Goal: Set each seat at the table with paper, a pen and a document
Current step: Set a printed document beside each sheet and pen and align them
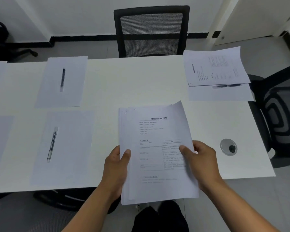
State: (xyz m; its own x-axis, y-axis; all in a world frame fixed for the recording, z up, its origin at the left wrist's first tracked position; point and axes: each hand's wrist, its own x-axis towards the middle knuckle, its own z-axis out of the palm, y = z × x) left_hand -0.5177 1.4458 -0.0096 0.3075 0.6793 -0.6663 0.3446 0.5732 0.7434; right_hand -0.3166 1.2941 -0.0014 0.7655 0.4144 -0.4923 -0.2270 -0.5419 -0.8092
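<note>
Both hands up close, left hand and right hand each with a pinching grip on the document stack over the worktop's near edge, blank paper with pen at near-left edge, another paper and pen at far-left edge, finished set at far-right corner

You face a smooth, matt white table; printed paper documents at six o'clock, a black mesh-backed chair at twelve, a clear glossy plastic pen at nine.
</note>
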